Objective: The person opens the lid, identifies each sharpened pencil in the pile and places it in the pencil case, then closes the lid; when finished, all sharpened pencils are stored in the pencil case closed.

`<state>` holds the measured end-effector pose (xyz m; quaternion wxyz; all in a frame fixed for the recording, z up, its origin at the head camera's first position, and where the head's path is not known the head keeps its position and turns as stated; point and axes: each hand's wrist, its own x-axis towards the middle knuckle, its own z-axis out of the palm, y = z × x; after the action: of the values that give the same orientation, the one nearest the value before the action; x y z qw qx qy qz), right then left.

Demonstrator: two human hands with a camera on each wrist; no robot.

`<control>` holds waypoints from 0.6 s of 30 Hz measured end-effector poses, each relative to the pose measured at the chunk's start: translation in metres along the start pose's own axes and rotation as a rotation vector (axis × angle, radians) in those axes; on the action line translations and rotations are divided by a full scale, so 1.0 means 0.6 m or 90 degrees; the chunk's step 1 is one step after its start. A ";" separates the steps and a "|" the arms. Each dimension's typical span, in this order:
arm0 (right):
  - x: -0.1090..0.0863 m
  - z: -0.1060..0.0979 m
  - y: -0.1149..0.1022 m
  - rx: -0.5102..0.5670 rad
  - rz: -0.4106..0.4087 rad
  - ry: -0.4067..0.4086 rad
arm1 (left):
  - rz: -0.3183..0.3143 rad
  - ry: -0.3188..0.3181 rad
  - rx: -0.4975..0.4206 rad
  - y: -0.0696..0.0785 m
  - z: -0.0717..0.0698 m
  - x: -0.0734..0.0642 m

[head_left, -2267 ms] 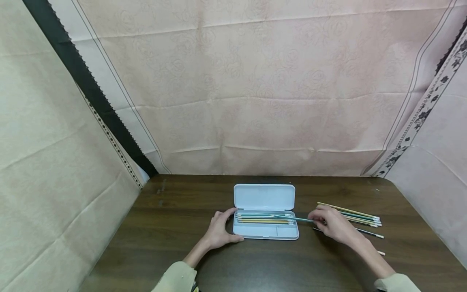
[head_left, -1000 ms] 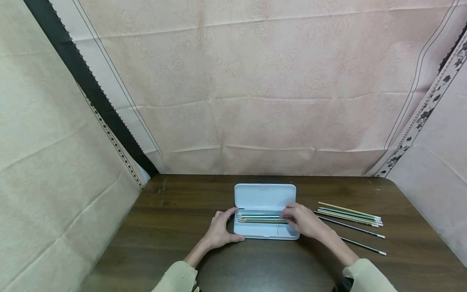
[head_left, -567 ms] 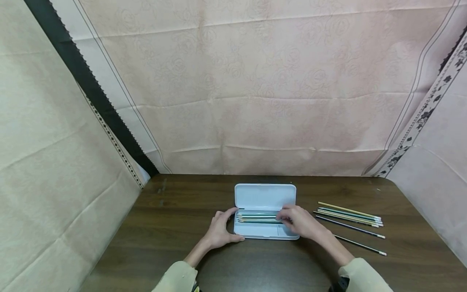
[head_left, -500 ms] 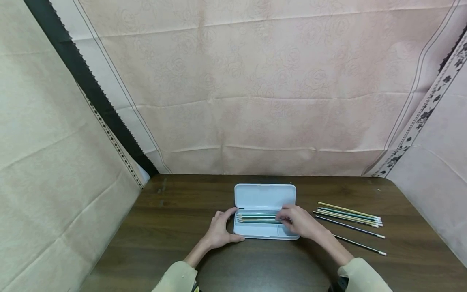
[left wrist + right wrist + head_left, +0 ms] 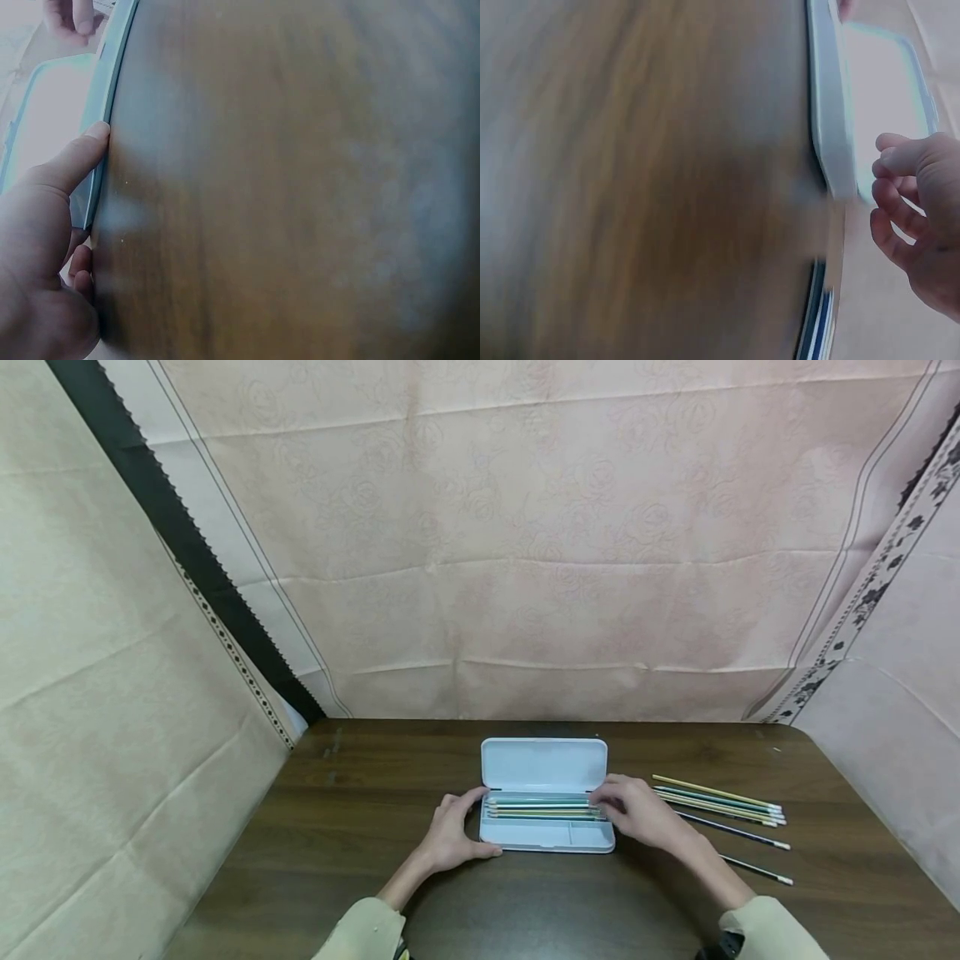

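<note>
A pale blue pencil case lies with its lid raised at the back. Several green and yellow pencils lie side by side in its long compartment. My left hand steadies the case's left end, thumb along the front corner and fingers at the back one. In the left wrist view the thumb presses on the rim. My right hand hovers over the right end of the case, its fingertips covering the pencils' ends. Seen from the right wrist, its fingers are loosely bent, with nothing visible between them.
Right of the case, several yellow and green pencils lie in a loose bunch on the brown table. Two dark pencils with white ends lie nearer: one dark pencil, then another dark pencil. A patterned cloth hangs behind.
My right hand carried a green pencil from the loose pencils left into the case, then drew back a little rightward, uncovering more of the pencils. The left hand stayed at the case's left end.
</note>
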<state>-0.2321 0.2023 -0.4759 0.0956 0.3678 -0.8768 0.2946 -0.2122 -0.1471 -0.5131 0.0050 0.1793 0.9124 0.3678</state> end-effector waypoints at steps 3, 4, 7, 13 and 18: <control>-0.021 -0.022 0.015 -0.010 0.021 0.032 | 0.001 0.001 -0.001 -0.001 0.000 0.000; -0.028 -0.029 0.020 -0.017 0.024 0.044 | 0.001 0.001 -0.002 -0.002 0.000 0.000; -0.050 -0.048 0.036 -0.035 0.018 0.081 | -0.001 0.002 -0.004 -0.003 0.000 -0.001; -0.088 -0.078 0.067 -0.065 -0.023 0.140 | -0.008 -0.002 -0.003 -0.002 0.000 0.000; -0.117 -0.100 0.090 -0.091 -0.030 0.181 | -0.013 -0.005 0.002 -0.001 0.002 0.001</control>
<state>-0.2229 0.3087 -0.4782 0.2520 0.3353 -0.8642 0.2781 -0.2129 -0.1464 -0.5141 0.0122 0.1717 0.9148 0.3654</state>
